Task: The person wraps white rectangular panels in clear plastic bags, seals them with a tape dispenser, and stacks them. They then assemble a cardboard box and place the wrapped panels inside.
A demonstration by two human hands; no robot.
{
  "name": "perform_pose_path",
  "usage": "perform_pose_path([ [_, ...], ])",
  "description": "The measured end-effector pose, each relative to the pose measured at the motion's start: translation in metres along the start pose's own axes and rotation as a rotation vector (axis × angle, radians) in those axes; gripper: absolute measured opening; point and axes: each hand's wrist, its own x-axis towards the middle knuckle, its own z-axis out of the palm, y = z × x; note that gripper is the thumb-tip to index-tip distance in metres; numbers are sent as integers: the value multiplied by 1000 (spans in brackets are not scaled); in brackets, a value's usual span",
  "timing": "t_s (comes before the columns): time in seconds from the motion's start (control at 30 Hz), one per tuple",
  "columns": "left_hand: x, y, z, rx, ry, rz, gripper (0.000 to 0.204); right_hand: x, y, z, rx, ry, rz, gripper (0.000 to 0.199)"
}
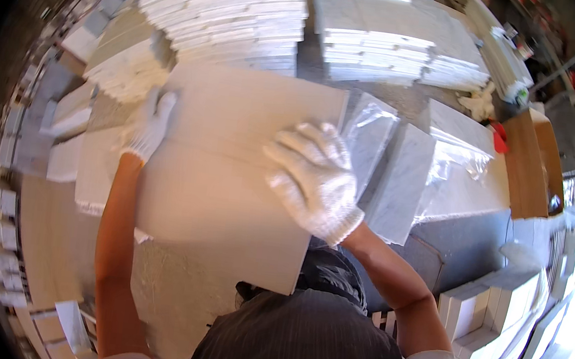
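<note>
A large pale stone slab (pixel 231 180) with a faint grey vein is right in front of me, its near right corner by my body. My left hand (pixel 147 123), in a white knitted glove, is at the slab's left edge, with its thumb along that edge and its other fingers blurred or hidden. On the slab's face, toward the right edge, my gloved right hand (pixel 319 183) lies with its fingers stretched out and somewhat apart. Just right of the slab are a grey marble piece (pixel 370 125) partly under clear plastic film and a second grey marble piece (pixel 403 182).
Stacks of white-edged slabs (pixel 241 22) and more slabs (pixel 380 48) stand at the far side. A film-wrapped stack (pixel 468 179) and an open cardboard box (pixel 532 165) are at the right. White foam-like boxes (pixel 493 302) stand at the near right.
</note>
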Motion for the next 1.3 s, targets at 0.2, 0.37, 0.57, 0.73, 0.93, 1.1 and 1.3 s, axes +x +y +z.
perform_pose_path([
  [0.2, -4, -12, 2, -74, 1, -14, 71, -24, 25, -17, 283, 50, -20, 48],
  [0.37, -11, 18, -9, 81, -14, -10, 66, -70, 136, -86, 23, 293, 250, 56],
  [0.57, -5, -24, 0, 120, 159, 195, 57, -160, 375, -245, -522, 561, 609, 61],
  [0.73, 4, -77, 16, -210, 53, 34, 56, -205, 487, -342, -780, 138, 983, 69],
  [0.93, -19, -110, -26, -562, -81, -56, 62, -219, 610, -340, -868, -492, 1082, 76],
  [1.1, -12, -39, 16, -463, 92, -292, 56, -243, 613, -349, -942, -392, 1019, 53],
  [1.3, -3, -40, 28, -774, 55, -375, 55, -261, 578, -361, -800, -330, 1155, 50],
])
